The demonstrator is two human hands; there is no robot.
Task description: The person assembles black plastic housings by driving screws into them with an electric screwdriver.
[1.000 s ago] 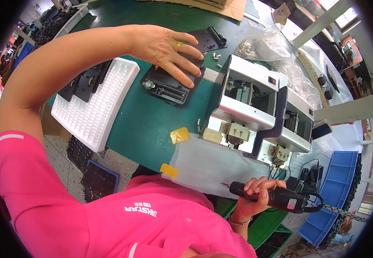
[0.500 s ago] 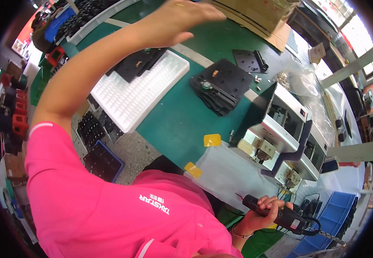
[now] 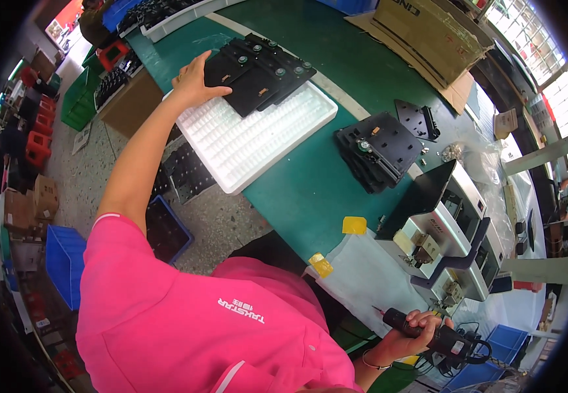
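Black panels [image 3: 257, 78], flat and overlapping, lie on the far part of a white ribbed tray [image 3: 264, 154], on the left of your green desk [image 3: 290, 196]. Round metal fittings and small copper-coloured pieces dot their upper faces. Your left hand [image 3: 195, 85] is at the panels' left edge, thumb and fingers apart; you cannot tell from this view whether its grip pinches a panel.

Near you on the right, your right hand [image 3: 417, 333] has its grip closed around a black electric screwdriver [image 3: 446, 342], whose thin bit points left, over a white sheet [image 3: 369, 272]. Yellow tape [image 3: 354, 225] is stuck at the sheet's left side.

Right of the tray, and apart from it, sits a second stack of black panels [image 3: 385, 157], with a single black plate [image 3: 411, 119] just beyond. Two silver-and-black screw feeders [image 3: 436, 226] stand side by side on the right. At the far side is a brown cardboard box [image 3: 428, 36].
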